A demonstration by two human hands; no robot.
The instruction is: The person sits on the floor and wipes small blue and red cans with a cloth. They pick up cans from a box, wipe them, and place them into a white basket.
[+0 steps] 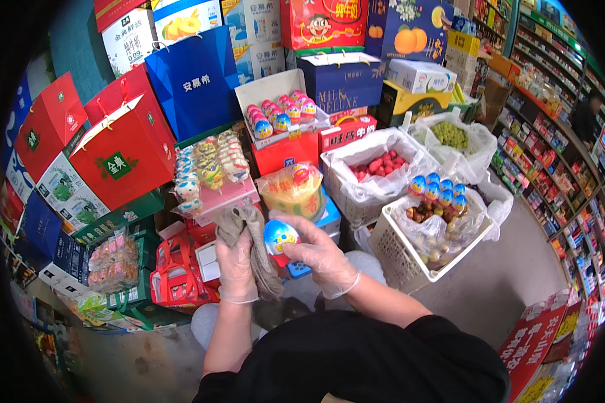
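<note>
Clear plastic gloves cover both my hands. A grey-brown cloth [254, 242] is gripped in my left hand [233, 264], its end hanging down towards my lap. My right hand [322, 254] holds a blue-and-white toy egg [281, 238] with a red base, close beside the cloth. Beyond the hands, an open white carton [270, 83] holds rows of pink and blue eggs. Several more blue eggs [437, 191] stand over dark fruit in a lined white basket [408, 252]. Another egg [300, 174] with a red top rests on a bagged yellow item [292, 194].
Wrapped figure-shaped sweets [212, 171] stand on a pink box at the left. Gift bags, such as a blue one [194, 83], rise behind. A basket of red fruit [380, 165] and a bag of green grapes [449, 135] are at the right. A person [586, 118] is at the far right.
</note>
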